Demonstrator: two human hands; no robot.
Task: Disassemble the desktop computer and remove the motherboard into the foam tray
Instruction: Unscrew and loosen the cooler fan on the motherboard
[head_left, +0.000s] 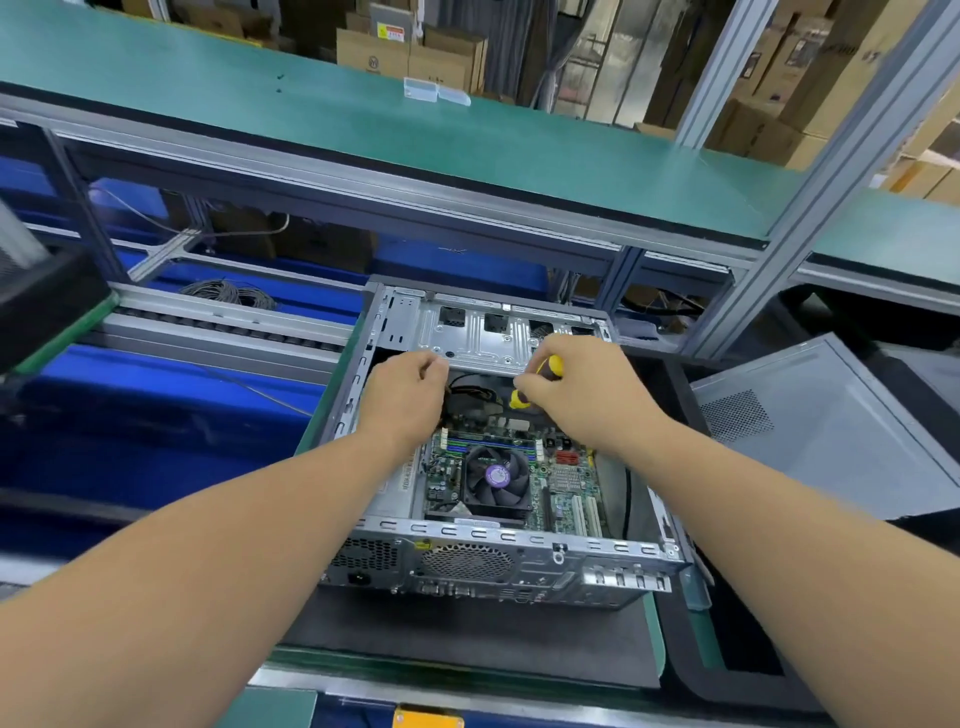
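Fingers of the right hand (582, 395) curl round a yellow-and-black-handled screwdriver (540, 382); the left hand (410, 395) is curled, its hold hidden. Both work above the green motherboard (519, 467), still seated in the open grey metal computer case (493, 551). Removal remains; case walls crowd it, and no foam tray shows.

Factory assembly-line workstation — green ESD mat shelf (363, 119), aluminium-profile frame (810, 171), roller conveyor (223, 325) — stacked cartons (410, 54) behind.

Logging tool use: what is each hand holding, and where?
Right hand grips the yellow-and-black screwdriver by its handle. Left hand: fingers curled inside the case; any hold cannot be told.
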